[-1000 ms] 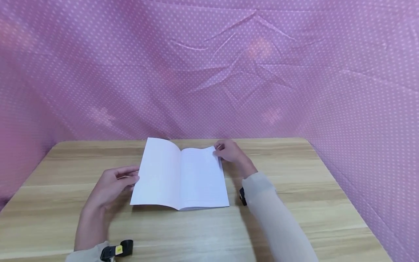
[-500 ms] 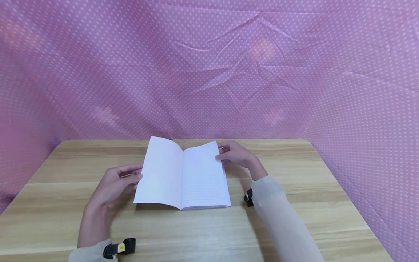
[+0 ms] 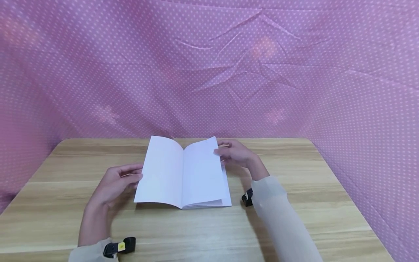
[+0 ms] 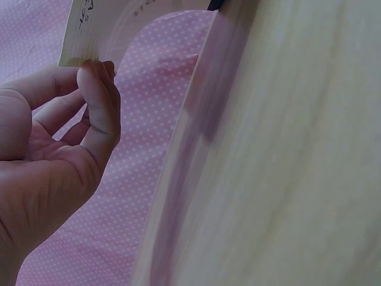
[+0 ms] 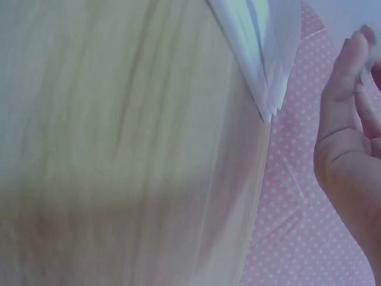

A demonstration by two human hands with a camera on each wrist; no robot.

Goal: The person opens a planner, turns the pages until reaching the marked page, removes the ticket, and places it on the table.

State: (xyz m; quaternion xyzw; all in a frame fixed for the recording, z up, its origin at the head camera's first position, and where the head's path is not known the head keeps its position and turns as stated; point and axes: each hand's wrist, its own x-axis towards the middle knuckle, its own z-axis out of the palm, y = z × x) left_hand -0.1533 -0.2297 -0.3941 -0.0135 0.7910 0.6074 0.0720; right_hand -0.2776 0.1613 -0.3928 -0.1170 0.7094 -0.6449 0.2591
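Note:
An open notebook point(image 3: 163, 174) with white pages lies on the wooden table, its spine running away from me. My left hand point(image 3: 111, 185) pinches the notebook's left side at its outer edge, holding it raised. In the left wrist view, fingers of that hand point(image 4: 65, 137) grip the cover point(image 4: 86, 30), whose outer face carries dark print. At the upper right edge, my right hand point(image 3: 237, 154) pinches a lifted page point(image 3: 201, 171) between thumb and fingers. Beneath it, more pages show along the right side. The right wrist view shows loose page corners point(image 5: 265, 65) beside the right hand point(image 5: 351, 131).
The light wooden table point(image 3: 294, 203) has rounded far corners. Pink polka-dot cloth point(image 3: 209, 80) hangs behind it and along both sides. Black straps point(image 3: 119, 247) sit around the wrists, over pale sleeves point(image 3: 281, 214).
My right hand shifted slightly right and now lifts a page that has come up from the pages below. The left hand keeps its grip; the whole view shifted slightly.

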